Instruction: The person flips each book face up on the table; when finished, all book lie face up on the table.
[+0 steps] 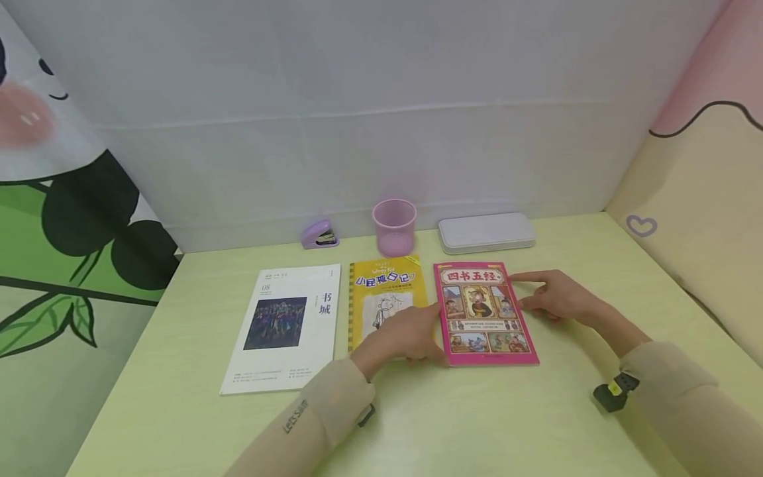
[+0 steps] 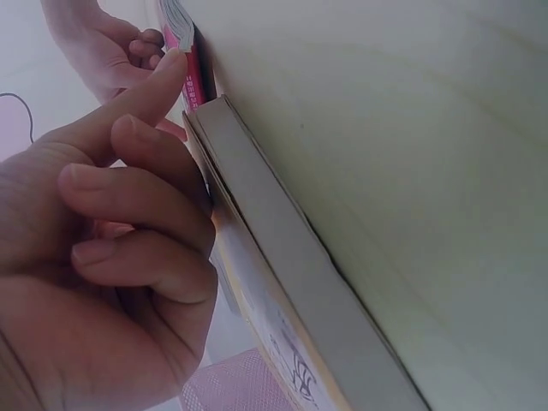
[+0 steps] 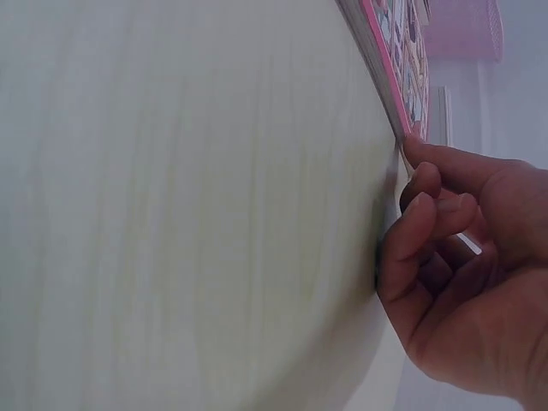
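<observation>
A pink book [image 1: 487,315] with cartoon pictures lies face up on the table. At its left edge is my left hand [image 1: 412,332], thumb and index finger extended against it, the other fingers bent over a yellow book [image 1: 386,281]. In the left wrist view, the left thumb [image 2: 163,86] reaches the pink book's edge. My right hand [image 1: 557,298] touches the right edge of the pink book with thumb and index finger; its other fingers are loosely bent in the right wrist view. A white magazine [image 1: 322,331] lies left of the yellow book.
Behind the books stand a purple stapler [image 1: 320,234], a pink mesh cup [image 1: 395,228] and a white flat case [image 1: 487,233]. A white cloth wall [image 1: 369,165] rises at the back edge of the pale yellow table [image 1: 453,424]. Printed panels flank both sides.
</observation>
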Demonstrator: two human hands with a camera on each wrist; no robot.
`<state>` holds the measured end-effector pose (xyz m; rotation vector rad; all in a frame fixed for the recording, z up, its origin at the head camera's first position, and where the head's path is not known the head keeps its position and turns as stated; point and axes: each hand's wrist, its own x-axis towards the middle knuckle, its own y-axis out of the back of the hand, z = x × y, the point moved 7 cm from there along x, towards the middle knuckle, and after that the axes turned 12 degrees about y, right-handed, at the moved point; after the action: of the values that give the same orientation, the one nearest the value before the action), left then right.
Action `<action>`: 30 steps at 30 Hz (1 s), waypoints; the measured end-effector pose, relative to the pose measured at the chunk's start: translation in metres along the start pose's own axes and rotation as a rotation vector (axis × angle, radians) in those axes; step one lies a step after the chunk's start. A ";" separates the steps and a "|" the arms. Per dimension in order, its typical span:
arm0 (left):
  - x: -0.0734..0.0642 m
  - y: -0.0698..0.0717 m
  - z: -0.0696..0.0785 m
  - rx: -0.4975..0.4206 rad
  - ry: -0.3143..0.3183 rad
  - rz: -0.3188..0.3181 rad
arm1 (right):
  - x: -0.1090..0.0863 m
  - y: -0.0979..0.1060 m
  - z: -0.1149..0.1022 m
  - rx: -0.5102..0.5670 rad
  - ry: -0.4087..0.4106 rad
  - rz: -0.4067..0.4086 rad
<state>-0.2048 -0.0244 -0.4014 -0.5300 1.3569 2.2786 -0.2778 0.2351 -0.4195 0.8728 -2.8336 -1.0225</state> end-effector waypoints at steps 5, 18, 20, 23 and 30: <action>0.001 0.000 0.000 0.021 -0.006 0.012 | 0.001 0.000 0.000 -0.002 0.012 0.019; 0.004 0.006 0.001 0.065 -0.075 0.089 | -0.005 0.000 0.001 0.026 0.011 -0.087; 0.006 0.006 0.000 0.075 -0.086 0.103 | -0.005 0.000 0.000 0.019 0.007 -0.087; 0.008 0.006 -0.002 0.057 -0.081 0.101 | -0.005 -0.001 0.001 0.018 0.007 -0.088; 0.009 0.005 -0.005 0.028 -0.072 0.096 | -0.004 -0.001 0.005 0.030 0.010 -0.086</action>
<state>-0.2146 -0.0294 -0.4049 -0.3774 1.4046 2.3275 -0.2746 0.2396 -0.4231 1.0076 -2.8329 -0.9837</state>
